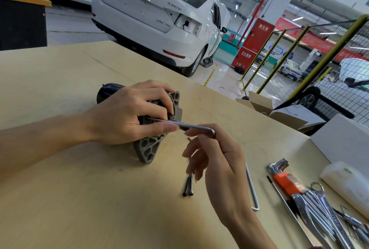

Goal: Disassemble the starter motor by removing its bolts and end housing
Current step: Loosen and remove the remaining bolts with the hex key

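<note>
The starter motor [105,92] lies on its side on the wooden table [79,199], its grey end housing [147,149] facing right. My left hand [129,113] grips the housing from above, thumb along its front. An L-shaped hex key [179,124] has its long end in the housing. My right hand [215,153] pinches the key at its bend. Two long black bolts [188,186] lie side by side on the table below my right hand. A small screw [188,139] rests near the housing.
A loose hex key [252,187] lies right of the bolts. A hex key set in an orange holder [283,179], wrenches [319,205] and a white roll [347,183] sit at the right edge. Cardboard boxes [279,111] stand beyond the table; a white car [159,19] is parked behind.
</note>
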Demonstrator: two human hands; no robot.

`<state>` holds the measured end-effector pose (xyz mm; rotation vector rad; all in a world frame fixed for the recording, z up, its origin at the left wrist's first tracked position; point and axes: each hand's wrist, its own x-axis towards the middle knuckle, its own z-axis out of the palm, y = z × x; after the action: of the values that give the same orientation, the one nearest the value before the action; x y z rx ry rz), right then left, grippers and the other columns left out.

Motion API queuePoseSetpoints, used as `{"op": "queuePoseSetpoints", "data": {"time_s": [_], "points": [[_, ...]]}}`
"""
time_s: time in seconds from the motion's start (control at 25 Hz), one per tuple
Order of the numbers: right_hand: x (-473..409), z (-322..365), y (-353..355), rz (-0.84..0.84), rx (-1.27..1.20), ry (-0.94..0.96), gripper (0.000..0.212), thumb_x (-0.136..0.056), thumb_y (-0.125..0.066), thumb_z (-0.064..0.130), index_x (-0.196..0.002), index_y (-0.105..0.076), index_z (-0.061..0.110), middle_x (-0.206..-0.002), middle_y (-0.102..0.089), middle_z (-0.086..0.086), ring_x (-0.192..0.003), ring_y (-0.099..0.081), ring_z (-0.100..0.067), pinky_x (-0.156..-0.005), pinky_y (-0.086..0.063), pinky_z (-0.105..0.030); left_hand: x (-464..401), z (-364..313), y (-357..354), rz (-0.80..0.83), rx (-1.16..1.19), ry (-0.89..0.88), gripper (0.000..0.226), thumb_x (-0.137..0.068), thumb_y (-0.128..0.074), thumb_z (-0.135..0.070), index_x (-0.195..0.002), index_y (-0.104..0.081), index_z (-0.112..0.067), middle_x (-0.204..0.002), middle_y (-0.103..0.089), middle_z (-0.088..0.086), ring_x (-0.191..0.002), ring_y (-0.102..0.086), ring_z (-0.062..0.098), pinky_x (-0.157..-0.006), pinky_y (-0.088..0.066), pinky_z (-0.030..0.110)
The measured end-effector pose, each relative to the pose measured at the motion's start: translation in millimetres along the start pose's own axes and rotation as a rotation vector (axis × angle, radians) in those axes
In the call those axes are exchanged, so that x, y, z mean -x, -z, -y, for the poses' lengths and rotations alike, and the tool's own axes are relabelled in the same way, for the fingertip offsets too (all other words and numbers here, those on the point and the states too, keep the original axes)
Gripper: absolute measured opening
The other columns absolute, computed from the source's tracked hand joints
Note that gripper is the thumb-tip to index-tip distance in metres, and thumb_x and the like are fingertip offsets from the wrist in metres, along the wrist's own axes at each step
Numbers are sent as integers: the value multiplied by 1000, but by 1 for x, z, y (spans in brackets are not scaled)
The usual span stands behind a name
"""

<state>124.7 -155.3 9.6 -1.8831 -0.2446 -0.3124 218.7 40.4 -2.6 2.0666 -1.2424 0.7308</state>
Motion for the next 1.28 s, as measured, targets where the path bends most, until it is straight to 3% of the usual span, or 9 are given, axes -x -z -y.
{"op": "queuePoseSetpoints", "data": {"time_s": [0.32, 0.76, 0.96, 1.08, 1.28], "points": [[2, -3, -5, 74, 69, -29, 26, -88, -33, 28, -89, -59, 32, -66, -65, -3, -48, -56, -18, -45, -40, -28, 0, -1, 0, -4, -8, -6, 36, -91, -59, -42, -78, -76, -13, -102, -68, -1, -129, -52, 20, -102, -45, 36], [1, -1, -2, -13, 55, -50, 21, -88, -39, 33, -82, -60, 31, -64, -64, -4, -46, -55, -16, -39, -39, -28, 0, -1, 1, 12, -8, 4, 36, -91, -57, -44, -79, -77, -17, -104, -67, -3, -129, -51, 20, -102, -46, 40], [-4, -4, 1, -63, 62, -139, 32, -98, -47, 28, -71, -62, 18, -53, -60, -4, -42, -53, -15, -42, -37, -26, 0, -1, 0, -4, 9, 4, 35, -90, -59, -44, -78, -78, -17, -102, -68, -2, -128, -53, 20, -101, -46, 39], [-5, -3, 2, -45, 30, -234, 49, -96, -49, 39, -60, -61, 9, -45, -55, -6, -39, -49, -15, -38, -35, -21, 0, -1, 1, -5, 10, 9, 35, -90, -59, -44, -78, -78, -17, -102, -68, -2, -127, -53, 20, -100, -46, 40], [-6, 0, 3, 7, -52, -306, 55, -95, -50, 45, -52, -62, 13, -43, -52, -11, -35, -45, -16, -36, -34, -22, -1, -2, 1, -7, 7, 10, 36, -90, -59, -44, -78, -78, -16, -101, -69, -1, -127, -54, 21, -99, -47, 42]]}}
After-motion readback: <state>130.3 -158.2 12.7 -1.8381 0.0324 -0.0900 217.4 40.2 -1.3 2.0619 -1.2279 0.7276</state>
